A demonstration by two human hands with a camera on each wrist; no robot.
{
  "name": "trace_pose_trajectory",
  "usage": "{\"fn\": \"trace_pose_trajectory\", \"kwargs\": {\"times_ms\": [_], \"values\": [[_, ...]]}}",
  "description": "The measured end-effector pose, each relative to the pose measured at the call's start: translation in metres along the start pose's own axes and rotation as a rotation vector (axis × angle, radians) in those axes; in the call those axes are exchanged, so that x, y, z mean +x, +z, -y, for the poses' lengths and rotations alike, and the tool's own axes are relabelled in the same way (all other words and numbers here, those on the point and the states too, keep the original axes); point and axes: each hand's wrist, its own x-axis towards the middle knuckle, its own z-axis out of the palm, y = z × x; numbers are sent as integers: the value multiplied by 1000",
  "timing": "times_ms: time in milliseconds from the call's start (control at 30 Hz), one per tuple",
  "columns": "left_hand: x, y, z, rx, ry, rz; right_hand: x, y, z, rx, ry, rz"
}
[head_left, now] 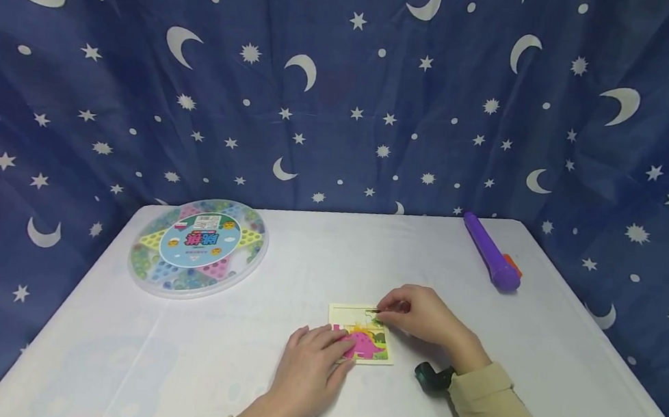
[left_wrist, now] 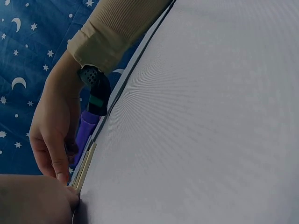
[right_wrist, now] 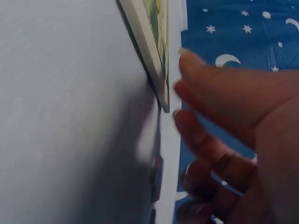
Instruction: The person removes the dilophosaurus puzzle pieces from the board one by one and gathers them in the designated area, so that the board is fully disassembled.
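A square jigsaw puzzle board with a pale frame lies on the white table, its lower part showing a pink dinosaur. My left hand rests on the board's left side, fingers extended over the picture. Over the board's upper right corner hovers my right hand, its fingertips close to a greenish puzzle piece in the pale upper area. In the right wrist view, the thumb and fingers are bent and apart beside the board's edge, with nothing visible between them.
A round Chinese checkers set lies at the back left. At the back right is a purple toy microphone with an orange part. The right wrist wears a dark strapped device. A blue moon-and-star curtain hangs behind the table.
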Motion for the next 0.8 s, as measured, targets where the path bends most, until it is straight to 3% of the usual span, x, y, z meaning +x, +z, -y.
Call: {"fn": "trace_pose_trajectory", "kwargs": {"times_ms": [267, 800], "values": [[1, -1, 1, -2, -4, 2, 10, 2, 8, -72, 23, 62], [0, -2, 1, 1, 9, -27, 13, 6, 8, -91, 21, 84]]}}
